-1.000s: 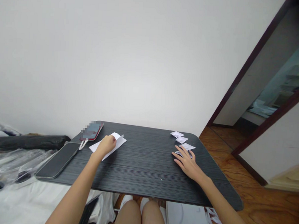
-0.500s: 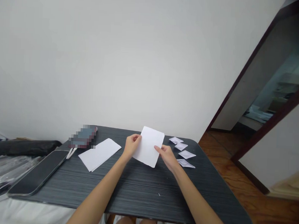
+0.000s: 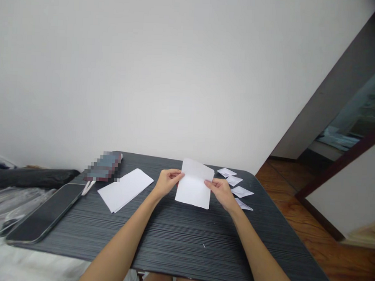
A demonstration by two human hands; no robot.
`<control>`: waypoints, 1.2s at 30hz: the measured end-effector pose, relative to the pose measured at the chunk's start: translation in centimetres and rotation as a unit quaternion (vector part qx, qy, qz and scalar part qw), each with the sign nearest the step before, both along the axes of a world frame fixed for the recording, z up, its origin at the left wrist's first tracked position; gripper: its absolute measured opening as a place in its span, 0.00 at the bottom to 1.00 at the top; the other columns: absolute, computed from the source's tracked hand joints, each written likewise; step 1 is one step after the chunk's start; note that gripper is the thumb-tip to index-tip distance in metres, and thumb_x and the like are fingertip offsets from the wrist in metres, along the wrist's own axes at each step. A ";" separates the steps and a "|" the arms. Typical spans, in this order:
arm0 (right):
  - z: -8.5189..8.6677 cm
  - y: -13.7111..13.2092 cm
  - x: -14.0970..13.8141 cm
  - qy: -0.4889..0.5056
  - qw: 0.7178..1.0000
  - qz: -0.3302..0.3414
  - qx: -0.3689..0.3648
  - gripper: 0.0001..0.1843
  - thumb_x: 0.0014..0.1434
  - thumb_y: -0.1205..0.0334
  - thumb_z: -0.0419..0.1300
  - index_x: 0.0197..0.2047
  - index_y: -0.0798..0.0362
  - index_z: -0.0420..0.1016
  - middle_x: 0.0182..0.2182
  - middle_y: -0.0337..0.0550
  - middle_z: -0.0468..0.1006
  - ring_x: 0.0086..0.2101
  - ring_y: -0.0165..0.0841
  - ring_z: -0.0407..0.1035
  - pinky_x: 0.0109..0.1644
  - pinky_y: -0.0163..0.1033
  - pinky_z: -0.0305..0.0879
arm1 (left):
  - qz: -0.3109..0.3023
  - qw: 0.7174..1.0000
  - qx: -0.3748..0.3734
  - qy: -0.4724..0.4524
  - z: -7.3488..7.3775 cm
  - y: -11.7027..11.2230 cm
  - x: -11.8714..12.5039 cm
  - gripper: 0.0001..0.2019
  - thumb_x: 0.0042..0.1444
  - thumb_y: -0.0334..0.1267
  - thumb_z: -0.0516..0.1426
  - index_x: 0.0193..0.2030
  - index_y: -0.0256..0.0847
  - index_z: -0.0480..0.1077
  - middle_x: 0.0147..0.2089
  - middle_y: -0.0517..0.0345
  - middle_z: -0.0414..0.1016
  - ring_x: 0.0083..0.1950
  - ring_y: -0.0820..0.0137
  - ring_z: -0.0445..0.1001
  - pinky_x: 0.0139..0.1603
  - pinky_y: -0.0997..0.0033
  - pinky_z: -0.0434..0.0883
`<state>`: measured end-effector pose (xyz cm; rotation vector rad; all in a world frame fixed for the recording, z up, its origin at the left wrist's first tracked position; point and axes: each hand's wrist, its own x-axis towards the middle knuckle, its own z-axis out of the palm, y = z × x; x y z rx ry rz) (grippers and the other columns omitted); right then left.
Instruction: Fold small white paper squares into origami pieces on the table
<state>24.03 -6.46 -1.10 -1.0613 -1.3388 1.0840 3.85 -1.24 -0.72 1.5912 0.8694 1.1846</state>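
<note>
A white sheet of paper (image 3: 194, 186) is held up over the dark table between both hands. My left hand (image 3: 168, 181) pinches its left edge with thumb and fingers. On the opposite edge my right hand (image 3: 221, 190) grips it, thumb on the near face and fingers behind. Several folded white paper boats (image 3: 243, 191) sit in a column just right of my right hand, the lowest partly covered by it. To the left of my left hand lies a small stack of white paper (image 3: 125, 190).
A phone (image 3: 45, 212) lies along the table's left edge. Behind it sits a blurred-out reddish item (image 3: 104, 167) with a white strap (image 3: 88, 187). The dark table (image 3: 169, 244) meets a white wall (image 3: 166, 72). Clear plastic wrapping (image 3: 20, 203) lies beyond the left edge.
The sheet has turned slightly and now shows a faint bend across its middle. Both hands still hold its sides. The view has shifted a little.
</note>
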 end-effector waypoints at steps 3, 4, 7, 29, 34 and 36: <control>0.4 -0.1 0.4 -0.031 0.999 -0.011 0.032 0.14 0.48 0.57 0.59 0.37 0.54 0.75 0.32 0.43 0.77 0.36 0.38 0.70 0.41 0.44 0.64 | -0.039 0.998 -0.045 -0.027 0.0 0.0 0.1 0.16 0.42 0.47 0.58 0.31 0.33 0.71 0.22 0.57 0.71 0.21 0.74 0.68 0.23 0.75 0.66; 0.5 -0.1 0.5 -0.040 0.998 -0.019 0.050 0.14 0.48 0.59 0.58 0.38 0.53 0.75 0.35 0.43 0.77 0.38 0.38 0.69 0.44 0.44 0.63 | -0.061 0.994 -0.077 -0.037 0.0 0.0 0.2 0.18 0.43 0.48 0.57 0.33 0.33 0.70 0.22 0.57 0.71 0.21 0.74 0.68 0.23 0.75 0.66; 0.7 -0.3 0.8 -0.070 0.990 -0.055 0.107 0.13 0.50 0.64 0.54 0.40 0.49 0.74 0.38 0.41 0.76 0.41 0.35 0.67 0.47 0.42 0.61 | -0.133 0.966 -0.209 -0.070 0.3 -0.3 0.4 0.30 0.47 0.60 0.47 0.41 0.32 0.67 0.27 0.50 0.73 0.25 0.70 0.72 0.26 0.71 0.69; 2.0 -1.6 -0.1 -0.251 0.949 0.019 0.188 0.19 0.53 0.65 0.52 0.49 0.48 0.65 0.48 0.44 0.66 0.49 0.35 0.59 0.52 0.43 0.55 | -0.070 0.968 0.122 0.207 0.8 -1.6 0.6 0.20 0.49 0.39 0.53 0.50 0.38 0.63 0.38 0.54 0.72 0.27 0.73 0.67 0.30 0.74 0.64; 1.7 -1.2 -1.4 -0.245 0.946 -0.016 0.211 0.13 0.51 0.62 0.55 0.42 0.49 0.71 0.39 0.43 0.71 0.41 0.34 0.64 0.47 0.41 0.59 | -0.114 0.960 0.146 0.208 1.2 -2.5 1.3 0.17 0.49 0.40 0.53 0.46 0.39 0.67 0.38 0.55 0.73 0.30 0.71 0.67 0.32 0.75 0.63; 1.6 -1.0 -1.3 -0.225 0.954 -0.027 0.197 0.10 0.51 0.62 0.55 0.37 0.51 0.72 0.35 0.43 0.72 0.37 0.33 0.66 0.43 0.40 0.61 | -0.121 0.964 0.133 0.194 1.1 -2.6 1.5 0.17 0.49 0.41 0.53 0.45 0.38 0.67 0.38 0.54 0.73 0.30 0.71 0.67 0.31 0.75 0.63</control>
